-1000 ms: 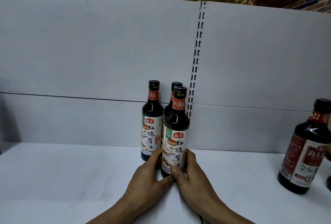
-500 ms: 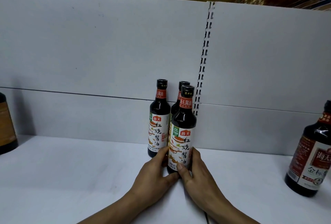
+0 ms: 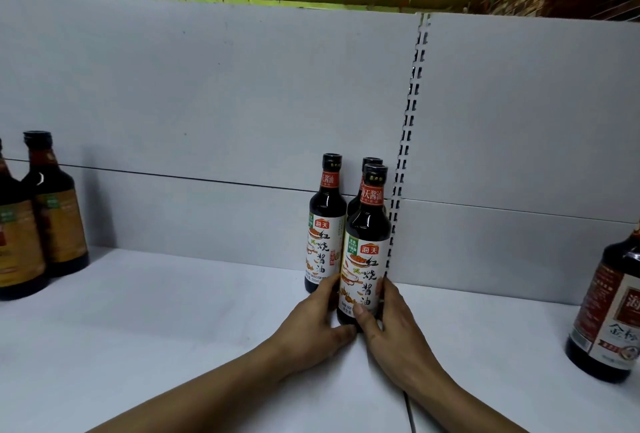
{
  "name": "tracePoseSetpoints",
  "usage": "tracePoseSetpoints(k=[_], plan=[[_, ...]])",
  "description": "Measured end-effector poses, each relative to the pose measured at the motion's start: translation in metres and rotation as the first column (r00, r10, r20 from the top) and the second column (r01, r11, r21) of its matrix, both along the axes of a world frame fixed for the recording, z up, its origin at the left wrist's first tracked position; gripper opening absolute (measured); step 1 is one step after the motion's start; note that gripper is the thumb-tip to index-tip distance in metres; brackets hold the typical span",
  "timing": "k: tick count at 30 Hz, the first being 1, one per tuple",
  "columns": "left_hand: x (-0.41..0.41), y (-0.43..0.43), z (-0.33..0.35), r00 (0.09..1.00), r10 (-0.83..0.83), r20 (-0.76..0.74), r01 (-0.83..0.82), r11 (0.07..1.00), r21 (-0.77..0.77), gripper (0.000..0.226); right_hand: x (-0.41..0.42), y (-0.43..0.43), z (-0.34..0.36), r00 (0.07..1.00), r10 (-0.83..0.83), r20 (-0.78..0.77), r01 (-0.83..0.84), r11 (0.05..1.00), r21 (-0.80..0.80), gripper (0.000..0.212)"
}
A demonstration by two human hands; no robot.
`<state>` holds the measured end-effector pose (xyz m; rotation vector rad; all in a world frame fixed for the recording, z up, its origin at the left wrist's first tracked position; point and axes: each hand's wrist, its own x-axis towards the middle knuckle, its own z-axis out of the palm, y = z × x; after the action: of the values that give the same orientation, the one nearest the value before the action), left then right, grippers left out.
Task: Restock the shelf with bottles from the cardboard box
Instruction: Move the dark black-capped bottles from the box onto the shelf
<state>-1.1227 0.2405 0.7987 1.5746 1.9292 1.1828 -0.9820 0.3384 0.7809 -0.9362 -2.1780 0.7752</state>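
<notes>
Gripping the front bottle (image 3: pixel 363 269) low on its label, the left hand (image 3: pixel 313 323) and right hand (image 3: pixel 388 321) curl round it from either side. It stands upright on the shelf (image 3: pixel 173 311), just ahead of the rear bottle (image 3: pixel 372 162) and beside the left bottle (image 3: pixel 325 224). Restocking looks early: three of this kind are up, and the box is out of view. Two brown-label bottles (image 3: pixel 59 224) stand far left, one big bottle (image 3: pixel 616 311) far right.
</notes>
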Motion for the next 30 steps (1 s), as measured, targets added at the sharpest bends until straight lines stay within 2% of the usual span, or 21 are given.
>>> tracePoseSetpoints(k=[2,4,6,9,14,18,22,26,30], plan=[[0.004,-0.009,0.008,1.000,-0.002,0.023,0.002,0.999,-0.033,0.078,0.003,-0.004,0.006,0.999,-0.037,-0.012,0.037,0.999,0.032,0.065],[0.009,-0.020,0.016,0.999,0.011,0.033,-0.010,0.999,-0.036,0.074,0.007,-0.010,0.015,0.997,-0.071,-0.040,0.073,0.996,0.056,0.049],[0.013,-0.029,0.022,0.999,0.036,0.038,-0.036,0.999,-0.016,0.073,0.010,-0.016,0.023,0.992,-0.093,-0.079,0.101,0.990,0.101,0.034],[0.017,-0.046,0.028,0.997,0.074,0.016,-0.075,0.997,0.032,0.071,0.013,-0.027,0.036,0.988,-0.076,-0.131,0.097,0.983,0.158,0.024],[0.018,-0.073,0.035,0.984,0.179,0.014,-0.178,0.969,0.170,0.056,0.008,-0.060,0.055,0.978,0.102,-0.184,-0.075,0.986,0.148,0.013],[0.017,-0.110,0.041,0.964,0.257,0.062,-0.264,0.929,0.260,0.046,-0.005,-0.099,0.065,0.953,0.227,-0.200,-0.192,0.965,0.179,0.013],[0.008,-0.162,0.038,0.933,0.341,0.111,-0.359,0.886,0.295,0.043,-0.024,-0.146,0.073,0.911,0.345,-0.227,-0.322,0.937,0.133,0.016],[-0.003,-0.229,0.031,0.871,0.456,0.182,-0.491,0.818,0.298,0.039,-0.053,-0.200,0.073,0.851,0.488,-0.194,-0.478,0.873,0.100,0.019],[-0.010,-0.309,0.019,0.776,0.592,0.218,-0.630,0.724,0.280,0.037,-0.087,-0.267,0.064,0.749,0.643,-0.159,-0.645,0.763,0.043,0.022]])
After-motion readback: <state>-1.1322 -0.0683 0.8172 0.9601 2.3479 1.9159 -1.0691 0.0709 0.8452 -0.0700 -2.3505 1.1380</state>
